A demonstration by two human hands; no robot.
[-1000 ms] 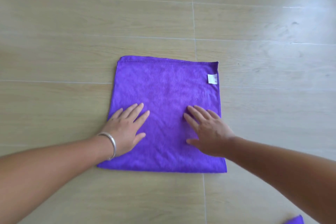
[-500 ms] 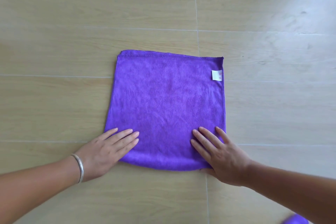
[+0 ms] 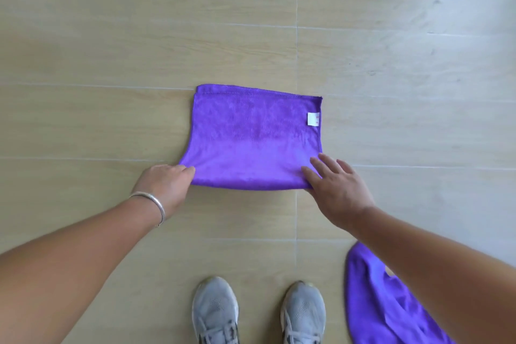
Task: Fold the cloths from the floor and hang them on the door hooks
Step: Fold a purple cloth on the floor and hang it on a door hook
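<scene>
Below, a floor of pale wood-look tiles with thin grout lines fills the head view. Two bare forearms are extended from the lower corners toward the middle, the left from the lower left and the right from the lower right, both angled inward and forward.

A purple cloth is laid flat on the floor in the centre, with its stitched far edge straight and its near edge rounded like a fold. A second purple cloth is seen lying crumpled on the floor at the lower right, partly covered by the right forearm and well apart from the first.

A pair of grey shoes is planted at the bottom edge, toes pointed toward the flat cloth and near it without touching.

The left hand is placed at the near left corner of the flat cloth, knuckles up and fingers curled; the corner is pinched between thumb and fingers. The right hand is set at the near right corner with the palm down and the fingers straight and spread, the fingertips resting on top of the fabric; nothing is gripped by it.

A silver bangle is worn on the left wrist. A small white label is sewn at the right edge of the flat cloth, near the far corner.
</scene>
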